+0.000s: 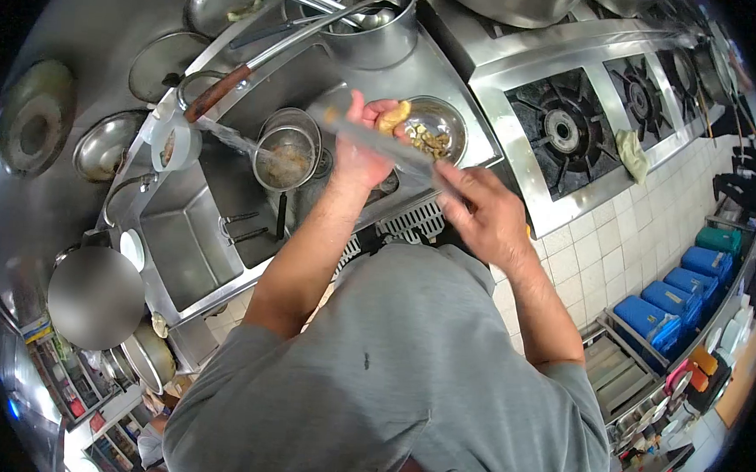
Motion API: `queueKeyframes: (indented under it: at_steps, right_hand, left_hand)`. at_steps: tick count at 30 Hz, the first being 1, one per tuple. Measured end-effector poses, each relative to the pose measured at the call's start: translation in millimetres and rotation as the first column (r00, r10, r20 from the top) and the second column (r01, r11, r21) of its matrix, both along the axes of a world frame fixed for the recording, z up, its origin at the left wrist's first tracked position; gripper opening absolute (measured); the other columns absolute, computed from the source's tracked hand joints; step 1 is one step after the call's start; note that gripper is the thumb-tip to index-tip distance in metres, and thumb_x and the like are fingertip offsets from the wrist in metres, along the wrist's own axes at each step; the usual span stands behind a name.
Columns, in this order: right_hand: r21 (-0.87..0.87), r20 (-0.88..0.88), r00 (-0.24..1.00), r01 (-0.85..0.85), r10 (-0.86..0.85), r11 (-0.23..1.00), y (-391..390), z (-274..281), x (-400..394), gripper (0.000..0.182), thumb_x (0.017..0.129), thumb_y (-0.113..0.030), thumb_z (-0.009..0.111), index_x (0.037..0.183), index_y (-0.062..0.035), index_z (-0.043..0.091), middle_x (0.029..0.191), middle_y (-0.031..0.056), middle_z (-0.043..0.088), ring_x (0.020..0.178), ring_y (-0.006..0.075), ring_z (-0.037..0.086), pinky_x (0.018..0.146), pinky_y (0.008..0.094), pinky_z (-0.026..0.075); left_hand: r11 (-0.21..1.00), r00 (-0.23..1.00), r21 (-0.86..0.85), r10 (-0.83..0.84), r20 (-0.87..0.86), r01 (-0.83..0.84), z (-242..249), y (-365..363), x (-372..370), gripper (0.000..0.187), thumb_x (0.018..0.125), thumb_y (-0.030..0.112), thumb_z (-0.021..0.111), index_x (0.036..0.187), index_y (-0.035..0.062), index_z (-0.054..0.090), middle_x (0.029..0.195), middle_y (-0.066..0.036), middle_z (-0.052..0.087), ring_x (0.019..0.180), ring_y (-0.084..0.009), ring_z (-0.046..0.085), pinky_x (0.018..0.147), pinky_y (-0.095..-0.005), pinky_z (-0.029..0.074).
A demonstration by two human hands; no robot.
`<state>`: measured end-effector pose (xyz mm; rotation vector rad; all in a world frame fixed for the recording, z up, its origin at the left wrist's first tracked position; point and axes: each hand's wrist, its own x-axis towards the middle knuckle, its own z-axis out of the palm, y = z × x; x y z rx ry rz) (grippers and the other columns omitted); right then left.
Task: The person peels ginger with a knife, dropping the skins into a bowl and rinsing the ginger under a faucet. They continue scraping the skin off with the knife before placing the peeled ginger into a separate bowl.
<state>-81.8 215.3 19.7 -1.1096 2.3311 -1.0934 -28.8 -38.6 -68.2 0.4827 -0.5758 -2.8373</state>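
Observation:
My left hand [356, 161] is closed around a knobbly yellow piece that looks like ginger [392, 117], held up over the counter beside a sink. In my right hand [492, 215] is a knife [399, 151], its broad blade smeared by motion. The blade reaches left across my left palm, just below the ginger. Right behind the ginger sits a round metal bowl [462, 131] with several small yellow and brown pieces [430, 141] in it.
Water runs from the left into a handled pan [283, 183] in the sink. A large pot [372, 49] full of ladles stands behind. A wooden-handled tool [219, 93] slants across the sink. Gas burners [561, 128], with a cloth [631, 156] on the edge, are at the right.

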Motion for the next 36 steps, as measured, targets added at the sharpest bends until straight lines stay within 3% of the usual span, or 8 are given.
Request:
queueKeyframes:
  at_steps: [1, 5, 7, 8, 11, 21, 33, 36]
  right_hand:
    - [0.007, -0.065, 0.996, -0.056, 0.056, 0.998, -4.6, 12.3, 9.2, 0.045, 0.096, -0.036, 0.070, 0.138, -0.0219, 0.067, 0.111, 0.0131, 0.070, 0.081, 0.0281, 0.072, 0.071, 0.0406, 0.059]
    - [-0.024, -0.173, 0.978, -0.120, 0.114, 0.992, -22.4, 32.3, 29.1, 0.061, 0.088, -0.040, 0.079, 0.143, -0.0181, 0.063, 0.110, 0.0104, 0.067, 0.071, 0.0240, 0.068, 0.066, 0.0379, 0.058]
    - [-0.029, -0.184, 0.982, -0.039, 0.033, 0.999, -29.3, 39.6, 29.8, 0.065, 0.089, -0.052, 0.072, 0.146, -0.0223, 0.059, 0.108, 0.0122, 0.068, 0.078, 0.0276, 0.071, 0.064, 0.0393, 0.059]
    - [-0.067, -0.221, 0.975, -0.044, 0.028, 0.997, -31.5, 36.6, 27.7, 0.070, 0.089, -0.053, 0.072, 0.149, -0.0210, 0.055, 0.105, 0.0118, 0.067, 0.077, 0.0274, 0.071, 0.063, 0.0394, 0.059]
    - [-0.074, -0.213, 0.977, -0.022, 0.006, 0.997, -35.7, 45.4, 25.9, 0.070, 0.090, -0.053, 0.071, 0.149, -0.0207, 0.055, 0.103, 0.0115, 0.066, 0.077, 0.0279, 0.071, 0.062, 0.0397, 0.058]
    - [-0.056, -0.260, 0.965, -0.064, 0.047, 0.996, -41.9, 48.1, 26.1, 0.071, 0.091, -0.054, 0.068, 0.152, -0.0205, 0.052, 0.102, 0.0129, 0.063, 0.077, 0.0294, 0.070, 0.061, 0.0411, 0.057]
    - [-0.081, -0.231, 0.973, -0.046, 0.026, 0.996, -47.6, 42.1, 25.6, 0.069, 0.094, -0.052, 0.066, 0.151, -0.0173, 0.050, 0.109, 0.0159, 0.063, 0.081, 0.0346, 0.070, 0.067, 0.0447, 0.058]
    - [-0.130, -0.146, 0.989, 0.001, -0.020, 0.991, -50.0, 37.4, 24.0, 0.067, 0.095, -0.051, 0.066, 0.149, -0.0152, 0.049, 0.109, 0.0160, 0.062, 0.081, 0.0342, 0.071, 0.068, 0.0449, 0.058]
  left_hand:
    - [1.000, 1.000, -0.006, 0.007, 0.002, -0.007, 10.3, 1.3, 0.6, 0.061, 0.104, 0.062, 0.047, 0.104, 0.0070, 0.073, 0.112, -0.016, 0.072, 0.084, -0.0240, 0.063, 0.076, -0.0383, 0.052]
    - [0.995, 0.994, 0.090, 0.056, -0.092, -0.048, 60.2, 16.4, -0.3, 0.073, 0.102, 0.069, 0.041, 0.098, 0.0050, 0.074, 0.110, -0.016, 0.073, 0.089, -0.0301, 0.064, 0.081, -0.0426, 0.052]
    - [0.996, 0.981, 0.086, 0.053, -0.188, -0.037, 71.7, 20.1, 0.9, 0.077, 0.102, 0.071, 0.036, 0.102, 0.0059, 0.076, 0.119, -0.017, 0.071, 0.094, -0.0321, 0.066, 0.083, -0.0437, 0.054]
    - [0.997, 0.956, 0.073, 0.019, -0.294, 0.002, 73.3, 20.0, 1.2, 0.081, 0.103, 0.072, 0.031, 0.108, 0.0061, 0.077, 0.130, -0.016, 0.067, 0.098, -0.0326, 0.067, 0.086, -0.0440, 0.055]
    - [0.998, 0.941, 0.051, 0.049, -0.334, -0.034, 78.3, 20.9, 2.5, 0.079, 0.103, 0.071, 0.031, 0.110, 0.0080, 0.078, 0.141, -0.017, 0.061, 0.099, -0.0340, 0.061, 0.085, -0.0440, 0.051]
    - [0.997, 0.938, -0.047, 0.043, -0.344, -0.064, 81.1, 21.5, 8.2, 0.080, 0.102, 0.073, 0.032, 0.114, 0.0086, 0.077, 0.141, -0.016, 0.061, 0.098, -0.0332, 0.062, 0.088, -0.0434, 0.051]
    - [0.990, 0.913, -0.089, 0.066, -0.402, -0.110, 74.8, 40.5, 13.8, 0.082, 0.102, 0.074, 0.030, 0.128, 0.0070, 0.071, 0.145, -0.016, 0.058, 0.112, -0.0309, 0.061, 0.103, -0.0441, 0.048]
    - [0.986, 0.953, -0.066, 0.132, -0.271, -0.156, 81.8, 51.0, 15.8, 0.084, 0.101, 0.075, 0.030, 0.133, 0.0056, 0.067, 0.147, -0.015, 0.057, 0.113, -0.0313, 0.061, 0.104, -0.0448, 0.048]
